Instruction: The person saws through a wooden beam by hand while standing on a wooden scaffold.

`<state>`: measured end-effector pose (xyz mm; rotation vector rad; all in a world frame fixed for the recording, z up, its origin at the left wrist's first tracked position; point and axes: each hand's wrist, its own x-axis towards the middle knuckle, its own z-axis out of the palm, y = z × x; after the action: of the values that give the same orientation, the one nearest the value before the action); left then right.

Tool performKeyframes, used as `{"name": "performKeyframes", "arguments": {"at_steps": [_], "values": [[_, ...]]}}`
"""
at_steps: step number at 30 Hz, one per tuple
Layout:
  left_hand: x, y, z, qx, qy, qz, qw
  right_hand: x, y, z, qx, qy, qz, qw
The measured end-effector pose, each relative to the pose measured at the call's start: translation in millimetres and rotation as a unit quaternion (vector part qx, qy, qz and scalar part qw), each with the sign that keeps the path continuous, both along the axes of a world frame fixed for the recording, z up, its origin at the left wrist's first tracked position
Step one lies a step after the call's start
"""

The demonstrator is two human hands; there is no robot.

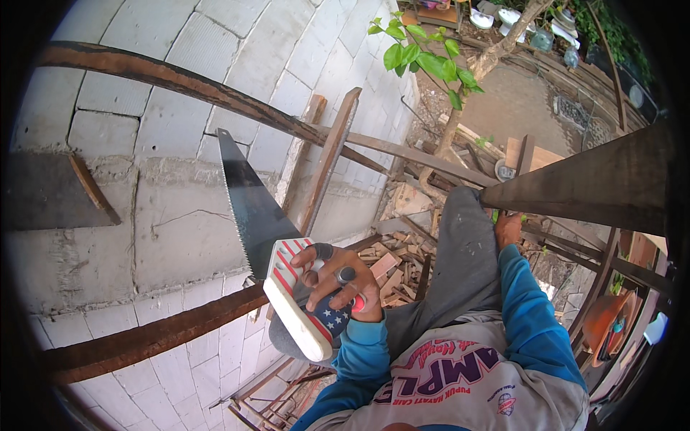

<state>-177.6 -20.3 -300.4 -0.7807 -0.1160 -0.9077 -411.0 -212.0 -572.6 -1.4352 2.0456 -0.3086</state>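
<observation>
A handsaw [251, 208] with a dark toothed blade points up and left, its white, red and blue star-patterned handle [282, 276] wrapped by the fingers of my left hand [341, 284]. Two fingers of that hand wear a dark band and a large ring. The saw's teeth touch no wood that I can see. On the right, a wide dark wooden board [582, 179] stretches out from beside my knee. My right hand [508, 228] is closed at its lower edge, near the narrow end, with the fingertips partly hidden.
Long wooden beams [172, 79] cross along the pale block wall [187, 172], and another beam [151, 337] runs lower. Far below lies a heap of wood offcuts [392, 273]. A leafy branch [431, 61] hangs ahead. An orange bowl-shaped object [607, 320] is at the right.
</observation>
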Motion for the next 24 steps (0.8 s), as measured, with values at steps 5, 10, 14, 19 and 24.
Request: {"name": "performKeyframes", "arguments": {"at_steps": [5, 10, 14, 19, 24], "values": [[-1, 0, 2, 0.029, 0.005, -0.019, 0.999, -2, 1, -5, -0.038, -0.014, 0.005, 0.999], [-1, 1, 5, 0.063, 0.002, -0.026, 0.998, -4, 1, -8, -0.026, -0.025, 0.003, 0.999], [-3, 6, 4, 0.064, 0.004, -0.018, 0.998, -2, 1, -8, -0.014, -0.019, 0.018, 1.0], [0, -3, 1, 0.066, 0.01, -0.047, 0.997, -5, 1, -13, -0.029, -0.023, -0.018, 0.999], [-2, -4, -5, 0.05, -0.011, -0.021, 0.998, -6, 1, -18, -0.02, -0.027, 0.006, 0.999]]}}
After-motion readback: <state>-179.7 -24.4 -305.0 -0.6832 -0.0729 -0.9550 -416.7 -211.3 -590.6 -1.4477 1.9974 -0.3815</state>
